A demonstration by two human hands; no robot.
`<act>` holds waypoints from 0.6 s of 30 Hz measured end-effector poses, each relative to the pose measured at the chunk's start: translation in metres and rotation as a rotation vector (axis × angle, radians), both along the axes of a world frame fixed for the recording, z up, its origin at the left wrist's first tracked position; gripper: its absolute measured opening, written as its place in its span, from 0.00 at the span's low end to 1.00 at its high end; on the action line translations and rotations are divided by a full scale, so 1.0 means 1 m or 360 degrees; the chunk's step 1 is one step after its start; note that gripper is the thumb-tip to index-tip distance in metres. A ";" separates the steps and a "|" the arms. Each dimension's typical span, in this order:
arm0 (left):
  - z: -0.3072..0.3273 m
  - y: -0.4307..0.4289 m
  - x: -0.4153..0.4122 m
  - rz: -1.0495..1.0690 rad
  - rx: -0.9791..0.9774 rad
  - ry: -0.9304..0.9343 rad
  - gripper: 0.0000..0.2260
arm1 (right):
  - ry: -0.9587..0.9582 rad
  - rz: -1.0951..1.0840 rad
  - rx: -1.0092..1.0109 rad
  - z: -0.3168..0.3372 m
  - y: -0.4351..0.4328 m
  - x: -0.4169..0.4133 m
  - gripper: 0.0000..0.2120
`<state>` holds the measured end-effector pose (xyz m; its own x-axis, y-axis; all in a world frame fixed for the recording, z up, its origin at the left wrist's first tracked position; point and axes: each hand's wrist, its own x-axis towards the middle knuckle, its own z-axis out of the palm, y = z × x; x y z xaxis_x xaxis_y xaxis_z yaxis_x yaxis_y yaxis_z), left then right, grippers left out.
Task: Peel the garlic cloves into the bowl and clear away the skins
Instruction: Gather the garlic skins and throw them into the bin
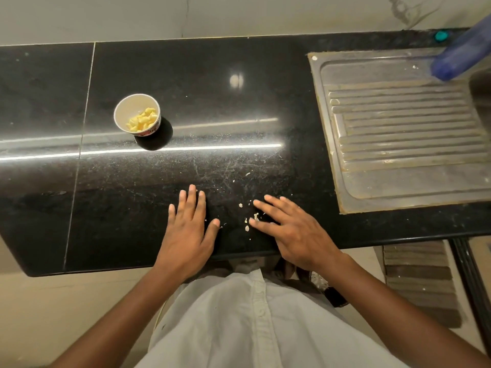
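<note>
A small white paper bowl point(125, 112) stands on the black counter point(212, 102) at the left, with several peeled yellow garlic cloves point(142, 120) inside. Both my hands lie flat on the counter near its front edge, fingers straight. My left hand point(188, 229) rests palm down. My right hand point(289, 229) lies to its right, fingers pointing left. Small pale bits of garlic skin point(247, 221) are scattered between the two hands, touching my right fingertips.
A steel sink drainboard point(406, 134) is set into the counter at the right, with the basin at the far right edge. A blue object point(462, 57) lies over its back corner. A striped mat point(422, 282) lies on the floor.
</note>
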<state>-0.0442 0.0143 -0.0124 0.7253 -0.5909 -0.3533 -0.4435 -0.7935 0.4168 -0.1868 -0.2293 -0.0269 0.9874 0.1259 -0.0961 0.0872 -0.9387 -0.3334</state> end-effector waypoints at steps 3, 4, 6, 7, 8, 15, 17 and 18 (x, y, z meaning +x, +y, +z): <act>-0.005 -0.012 -0.011 -0.0141 0.0020 -0.0014 0.32 | 0.0042 -0.0154 0.0096 0.007 -0.002 0.005 0.23; -0.005 -0.018 -0.013 -0.0211 0.0005 -0.0023 0.32 | 0.0046 -0.0160 0.0097 0.008 -0.004 0.003 0.24; -0.007 -0.030 -0.019 -0.0398 -0.0009 -0.0043 0.32 | 0.0053 -0.0213 0.0036 0.008 -0.005 -0.003 0.28; -0.007 -0.036 -0.023 -0.0495 -0.0016 -0.0039 0.32 | 0.0069 -0.0307 -0.0003 0.007 -0.007 -0.007 0.30; -0.007 -0.041 -0.026 -0.0572 -0.0033 -0.0025 0.31 | 0.0102 -0.0441 -0.0041 0.005 -0.009 -0.010 0.33; -0.002 -0.043 -0.017 -0.0545 -0.0268 0.0144 0.30 | 0.0372 -0.0610 -0.0202 0.000 0.014 -0.015 0.43; -0.001 -0.034 -0.004 -0.0450 -0.0255 0.0099 0.31 | 0.0358 -0.0456 -0.0162 0.002 0.030 -0.010 0.43; 0.000 -0.030 0.001 -0.0420 -0.0225 0.0071 0.32 | 0.0346 -0.0362 -0.0148 0.003 0.035 -0.008 0.42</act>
<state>-0.0428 -0.0154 -0.0128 0.5256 -0.8026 -0.2822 -0.6056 -0.5859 0.5384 -0.1950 -0.1943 -0.0240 0.9442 -0.1151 -0.3086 -0.1923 -0.9533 -0.2329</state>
